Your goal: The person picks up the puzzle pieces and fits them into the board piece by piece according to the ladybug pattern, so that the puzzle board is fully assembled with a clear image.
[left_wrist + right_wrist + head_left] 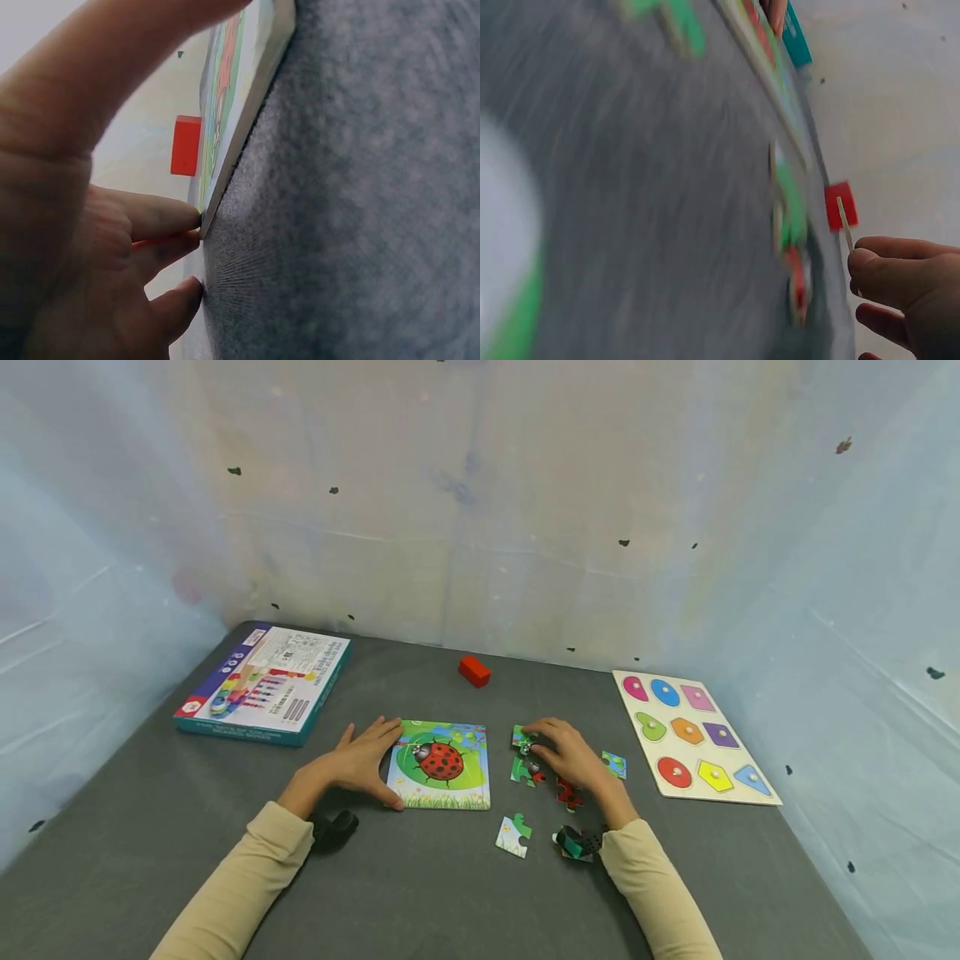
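Note:
A square ladybug picture board [439, 766] lies flat in the middle of the table. My left hand [365, 766] spans its left side, fingers at the top left corner and thumb at the lower left corner. To the right of the board, my right hand [573, 756] pinches a green jigsaw piece [521, 737] between thumb and fingers; its thin edge [844, 219] shows in the right wrist view. Just below lies a green piece with the ladybug's head [528, 771]. A red spotted piece [569, 794] rests beneath the right hand.
More jigsaw pieces lie around: a white and green one [513, 836] nearer me, a blue-green one [614, 764] right of the hand, and another under the right wrist. A red block [474, 671] sits behind the board. A boxed set [266, 683] stands left, a shape-peg board [693, 739] right.

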Demonstrator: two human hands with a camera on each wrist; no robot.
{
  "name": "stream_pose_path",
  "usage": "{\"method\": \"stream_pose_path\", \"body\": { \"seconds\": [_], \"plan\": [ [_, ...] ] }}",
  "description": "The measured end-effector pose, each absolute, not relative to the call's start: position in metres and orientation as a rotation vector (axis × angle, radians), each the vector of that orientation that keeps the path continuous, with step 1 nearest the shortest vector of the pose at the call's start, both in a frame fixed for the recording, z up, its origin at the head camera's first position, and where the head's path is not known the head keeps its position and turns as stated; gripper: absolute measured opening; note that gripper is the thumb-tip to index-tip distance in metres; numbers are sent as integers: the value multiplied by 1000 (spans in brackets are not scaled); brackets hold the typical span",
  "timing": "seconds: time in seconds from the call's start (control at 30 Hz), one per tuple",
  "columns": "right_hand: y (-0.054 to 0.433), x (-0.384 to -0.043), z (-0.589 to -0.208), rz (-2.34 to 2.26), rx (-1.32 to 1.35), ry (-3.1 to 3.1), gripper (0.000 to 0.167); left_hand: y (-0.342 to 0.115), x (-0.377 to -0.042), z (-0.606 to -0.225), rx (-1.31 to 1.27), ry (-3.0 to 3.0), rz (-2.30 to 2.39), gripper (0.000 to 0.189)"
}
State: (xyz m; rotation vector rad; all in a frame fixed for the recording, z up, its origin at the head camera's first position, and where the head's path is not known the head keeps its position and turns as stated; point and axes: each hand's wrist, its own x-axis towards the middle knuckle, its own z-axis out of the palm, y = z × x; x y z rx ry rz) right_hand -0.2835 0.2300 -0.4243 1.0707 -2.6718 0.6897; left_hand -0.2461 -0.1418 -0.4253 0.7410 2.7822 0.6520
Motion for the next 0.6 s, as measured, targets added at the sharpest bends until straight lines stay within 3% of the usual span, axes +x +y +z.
{"method": "stream_pose_path", "body": {
  "seconds": [0.3, 0.6],
  "plan": [
    [175, -281, -410, 743, 1199, -2633, 31, -140, -247, -425, 732, 2786, 648, 121],
    [121, -285, -419, 739, 1278, -2579, 28, -140, -244, -423, 722, 2780, 667, 119]
  ]
}}
